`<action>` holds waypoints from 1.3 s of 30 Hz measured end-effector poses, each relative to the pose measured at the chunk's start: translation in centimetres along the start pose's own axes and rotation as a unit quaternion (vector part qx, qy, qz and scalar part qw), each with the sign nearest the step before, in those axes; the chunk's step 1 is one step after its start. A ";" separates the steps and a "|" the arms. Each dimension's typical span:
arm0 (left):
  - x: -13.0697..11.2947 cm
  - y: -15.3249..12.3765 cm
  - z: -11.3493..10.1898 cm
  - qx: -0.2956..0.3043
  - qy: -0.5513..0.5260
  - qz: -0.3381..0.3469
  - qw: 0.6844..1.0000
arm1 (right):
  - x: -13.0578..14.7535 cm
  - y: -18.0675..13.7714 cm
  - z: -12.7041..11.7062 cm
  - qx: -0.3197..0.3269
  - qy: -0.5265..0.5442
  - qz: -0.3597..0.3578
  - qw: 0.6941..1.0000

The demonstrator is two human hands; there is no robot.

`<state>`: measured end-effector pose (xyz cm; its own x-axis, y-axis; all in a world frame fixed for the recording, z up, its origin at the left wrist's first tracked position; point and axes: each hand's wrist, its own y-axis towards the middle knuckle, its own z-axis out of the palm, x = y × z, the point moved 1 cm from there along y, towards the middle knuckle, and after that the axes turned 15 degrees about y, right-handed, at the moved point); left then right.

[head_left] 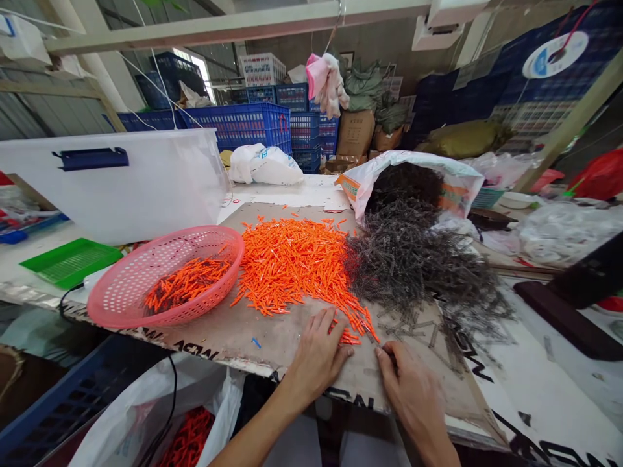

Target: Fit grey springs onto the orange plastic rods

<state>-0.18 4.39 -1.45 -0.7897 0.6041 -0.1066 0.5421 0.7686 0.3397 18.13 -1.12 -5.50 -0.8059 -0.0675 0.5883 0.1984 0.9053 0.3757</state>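
My left hand (pixel 318 353) lies at the near edge of a heap of small orange plastic pieces (pixel 296 259), slim and pointed. Its fingers are stretched over a few of them, with the thumb apart. Just to the right, my right hand (pixel 413 383) has its fingers curled and its thumb near the forefinger, close to the tip of a strand of orange pieces. Whatever lies between those fingers is too small to make out. Beyond the right hand spreads a tangled pile of dark, thin translucent pieces (pixel 409 259), spilling out of a white sack (pixel 448 170).
A pink perforated basket (pixel 117 292) with more orange pieces stands left of the heap. Behind it are a green tray (pixel 73 259) and a large translucent bin (pixel 160 194). A dark stand (pixel 564 318) is at the right. Below the table edge hangs a white bag (pixel 131 402) holding red-orange pieces.
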 end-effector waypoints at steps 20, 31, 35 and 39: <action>0.2 0.1 0.3 -0.005 -0.020 -0.014 1.000 | 0.3 0.1 -0.2 -0.007 0.010 0.007 1.000; 0.2 0.0 0.4 -0.002 -0.019 -0.017 1.000 | 0.3 0.0 -0.2 -0.013 -0.007 0.007 1.000; 0.2 0.0 0.3 0.000 -0.012 -0.014 1.000 | 0.2 0.0 -0.1 -0.014 -0.007 0.003 1.000; 0.2 0.0 0.5 0.003 -0.012 -0.012 1.000 | 0.2 0.0 -0.1 -0.016 0.004 -0.008 1.000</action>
<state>-0.22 4.62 -1.91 -0.7951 0.5908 -0.1369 0.5253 0.7838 0.3313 18.05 -1.16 -5.30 -0.8044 -0.0855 0.5879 0.2034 0.8902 0.4077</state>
